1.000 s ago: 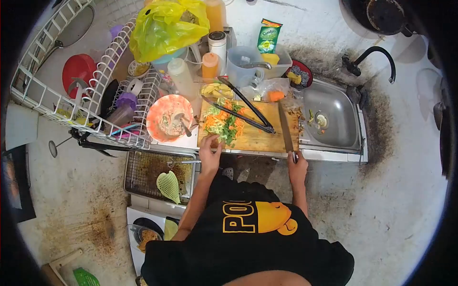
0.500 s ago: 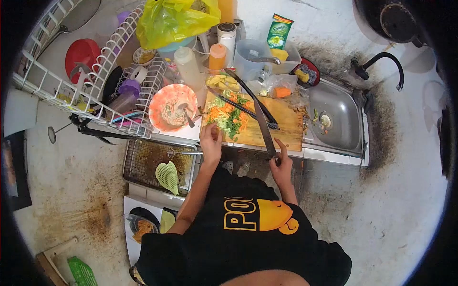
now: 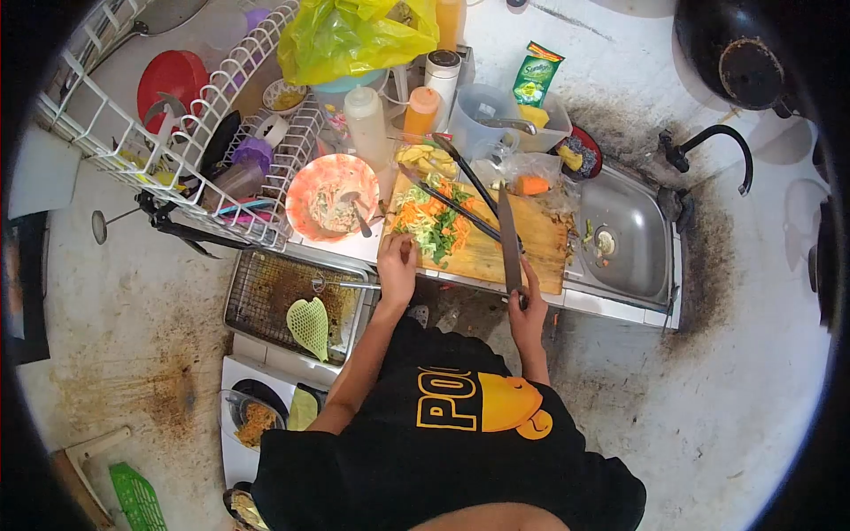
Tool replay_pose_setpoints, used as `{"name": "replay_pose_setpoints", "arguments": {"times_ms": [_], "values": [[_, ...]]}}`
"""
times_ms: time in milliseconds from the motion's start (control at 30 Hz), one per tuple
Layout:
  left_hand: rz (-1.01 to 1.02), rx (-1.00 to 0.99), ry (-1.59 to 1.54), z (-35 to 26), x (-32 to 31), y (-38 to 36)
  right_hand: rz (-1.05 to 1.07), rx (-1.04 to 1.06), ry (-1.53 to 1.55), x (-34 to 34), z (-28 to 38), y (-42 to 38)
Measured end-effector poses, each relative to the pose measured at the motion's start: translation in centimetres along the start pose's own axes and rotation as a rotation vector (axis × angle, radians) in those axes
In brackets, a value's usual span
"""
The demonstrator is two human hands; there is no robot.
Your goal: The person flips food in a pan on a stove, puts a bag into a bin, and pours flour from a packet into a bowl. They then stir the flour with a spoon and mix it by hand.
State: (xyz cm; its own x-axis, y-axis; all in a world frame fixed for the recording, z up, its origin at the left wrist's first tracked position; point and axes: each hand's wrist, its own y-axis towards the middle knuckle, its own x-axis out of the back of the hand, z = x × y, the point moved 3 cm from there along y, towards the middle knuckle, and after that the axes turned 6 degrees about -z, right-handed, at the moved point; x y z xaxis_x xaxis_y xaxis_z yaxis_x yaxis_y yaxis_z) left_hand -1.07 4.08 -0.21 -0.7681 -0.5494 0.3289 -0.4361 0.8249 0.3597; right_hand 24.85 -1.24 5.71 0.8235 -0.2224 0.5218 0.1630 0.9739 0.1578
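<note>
My right hand (image 3: 529,305) is closed round the handle of a long knife (image 3: 510,243), its blade pointing away from me over the wooden cutting board (image 3: 540,252). At the board's front left edge is my left hand (image 3: 397,270), its fingers curled beside the chopped vegetables (image 3: 431,221); whether they hold anything is too small to tell. Shredded orange, pale and green pieces make up the pile. Black tongs (image 3: 465,211) lie open across the board, between the pile and the knife.
Left of the board stands an orange bowl (image 3: 332,198) with a spoon. Bottles, a clear plastic jug (image 3: 478,115) and a yellow bag (image 3: 354,40) are behind. The steel sink (image 3: 625,234) is at the right, a white wire rack (image 3: 133,168) at the left.
The knife has swung more upright and to the right, away from the tongs, with my right hand. The whole view has shifted slightly. My left hand remains by the vegetables.
</note>
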Motion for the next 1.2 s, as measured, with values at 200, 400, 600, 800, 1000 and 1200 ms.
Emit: {"name": "replay_pose_setpoints", "arguments": {"times_ms": [200, 400, 600, 800, 1000, 1200], "values": [[0.008, -0.005, 0.018, 0.4, 0.1, 0.1, -0.13, -0.066, -0.012, 0.7, -2.6, 1.6], [0.034, 0.039, 0.001, -0.4, 0.4, 0.5, -0.142, -0.095, -0.125, 3.3, -3.9, 3.4], [0.031, 0.044, -0.012, -0.1, 0.5, 0.5, -0.095, -0.163, -0.382, 4.6, -3.6, 4.3], [0.026, -0.003, 0.023, 0.2, 0.5, 0.7, -0.128, -0.057, -0.439, 4.0, -4.8, 5.1], [0.031, 0.003, 0.029, 0.4, 0.5, 0.4, -0.2, -0.012, -0.478, 2.6, -4.4, 6.0], [0.004, 0.011, -0.018, -0.1, 0.5, 0.5, -0.151, -0.11, -0.6, 2.2, -3.6, 6.1]]}}
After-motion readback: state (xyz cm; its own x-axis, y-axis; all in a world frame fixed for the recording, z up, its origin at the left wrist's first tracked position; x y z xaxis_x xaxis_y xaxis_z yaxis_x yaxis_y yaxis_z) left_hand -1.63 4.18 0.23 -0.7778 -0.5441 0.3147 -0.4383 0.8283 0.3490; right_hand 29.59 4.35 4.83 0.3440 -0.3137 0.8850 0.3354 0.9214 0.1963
